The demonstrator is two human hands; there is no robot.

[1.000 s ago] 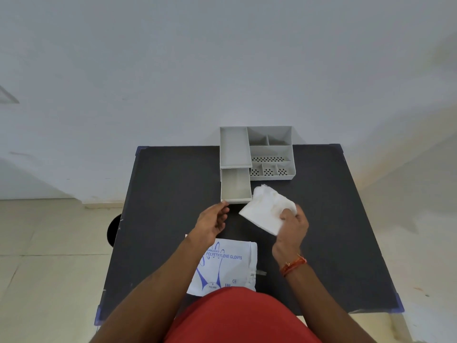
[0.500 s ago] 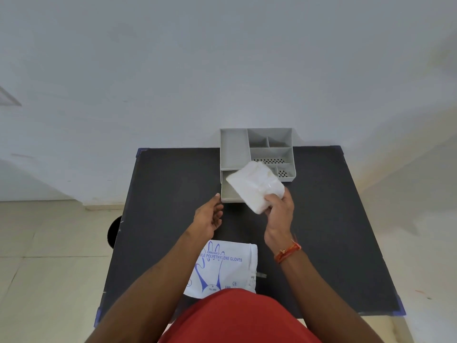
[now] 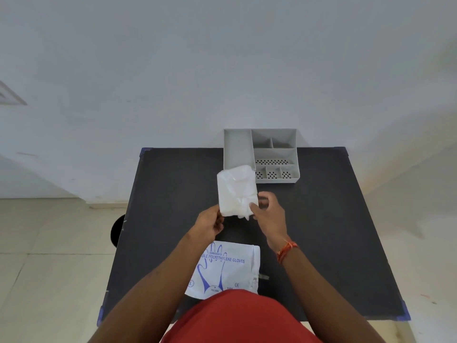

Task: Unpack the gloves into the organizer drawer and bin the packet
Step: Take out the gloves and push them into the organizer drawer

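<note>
A white stack of thin plastic gloves (image 3: 236, 191) lies over the pulled-out drawer of the grey organizer (image 3: 262, 154) and hides nearly all of the drawer. My left hand (image 3: 209, 222) pinches the stack's near left corner. At the near right edge of the stack my right hand (image 3: 268, 210) touches it with thumb and fingertips. The white glove packet (image 3: 227, 268), printed in blue, lies flat on the table close to my body, partly under my left forearm.
The organizer stands at the far middle of the black table (image 3: 333, 231), against the white wall. A dark round object (image 3: 116, 231) sits on the tiled floor just left of the table. My red shirt covers the near table edge.
My right hand carried the glove stack from the right of the drawer leftwards over the drawer. My left hand rose and took hold of the stack's near left corner.
</note>
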